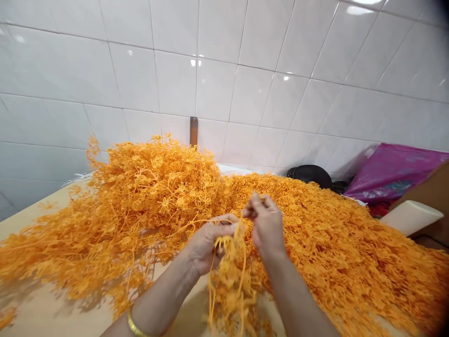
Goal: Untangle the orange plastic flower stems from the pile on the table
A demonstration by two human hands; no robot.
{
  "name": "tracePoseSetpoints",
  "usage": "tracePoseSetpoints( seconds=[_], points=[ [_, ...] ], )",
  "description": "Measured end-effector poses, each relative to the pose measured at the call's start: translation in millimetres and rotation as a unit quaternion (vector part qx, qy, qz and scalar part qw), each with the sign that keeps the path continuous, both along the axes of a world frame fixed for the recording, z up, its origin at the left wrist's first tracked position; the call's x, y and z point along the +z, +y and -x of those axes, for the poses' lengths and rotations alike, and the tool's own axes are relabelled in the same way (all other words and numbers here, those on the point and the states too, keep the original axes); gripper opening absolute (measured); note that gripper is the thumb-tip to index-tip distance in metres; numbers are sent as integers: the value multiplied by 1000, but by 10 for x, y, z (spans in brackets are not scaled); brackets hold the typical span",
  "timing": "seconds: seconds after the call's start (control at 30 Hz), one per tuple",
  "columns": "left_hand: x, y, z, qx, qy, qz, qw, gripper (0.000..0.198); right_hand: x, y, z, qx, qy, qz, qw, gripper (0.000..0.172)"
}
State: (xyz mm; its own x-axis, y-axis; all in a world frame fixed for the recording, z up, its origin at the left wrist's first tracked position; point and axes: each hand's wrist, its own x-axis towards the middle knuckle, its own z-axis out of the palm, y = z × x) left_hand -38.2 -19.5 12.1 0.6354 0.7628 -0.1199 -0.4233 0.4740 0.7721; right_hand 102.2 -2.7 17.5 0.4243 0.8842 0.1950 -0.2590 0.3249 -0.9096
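My left hand (210, 241), with a gold bangle on its wrist, is closed on a hanging bunch of orange plastic strands (231, 290) with small flower-like pieces. Just to the right and slightly higher, my right hand (264, 220) is closed, thumb and finger pinched on a small orange piece above the bunch. A thin strand runs left from my left hand toward a tall heap of orange pieces (168, 187). A broader orange pile (336, 243) spreads on the right.
A tan table (45, 313) lies beneath, against a white tiled wall (175, 79). A brown strip (193, 131) stands at the wall. Back right are a black object (310, 175), a purple bag (396, 171), a white cylindrical object (410, 216) and cardboard (430, 196).
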Motion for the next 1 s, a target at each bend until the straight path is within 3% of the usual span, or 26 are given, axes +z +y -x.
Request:
tracePoseSetpoints(
  seconds=[0.07, 0.13, 0.2, 0.27, 0.4, 0.47, 0.6, 0.7, 0.77, 0.9, 1.0],
  points=[
    [5, -37, 12, -24, 17, -39, 999, 20, 53, 31, -300, -89, 65, 27, 994, 27],
    [-34, -16, 13, 35, 65, -16, 997, 19, 105, 34, -554, -137, 47, 9, 989, 26],
    [-103, 59, 7, 125, 102, 26, 987, 18, 127, 21, -681, -123, -42, 20, 991, 22],
    [-165, 149, 9, 176, 108, 32, 978, 19, 117, 9, -686, -103, -172, 49, 978, 23],
    [-180, 234, 49, 201, 98, 0, 975, 22, 100, -23, -542, -133, -413, 69, 898, 25],
    [-150, 225, 63, 201, 96, -9, 975, 22, 121, -59, -451, -93, -461, 63, 880, 22],
    [-111, 177, 51, 207, 96, -20, 974, 23, 130, -136, -218, 139, -396, 28, 907, 28],
    [-129, 158, 29, 203, 83, -36, 975, 24, 76, -156, -63, 229, -379, 22, 896, 26],
    [-147, 154, 17, 195, 74, -46, 977, 24, 37, -148, -17, 216, -383, 10, 898, 26],
    [-143, 118, -22, 169, 52, -57, 982, 21, -14, -86, -26, 85, -287, -20, 954, 26],
    [-101, 54, -70, 193, 30, -56, 979, 22, -60, 1, -21, 49, -190, -13, 980, 27]
  ],
)
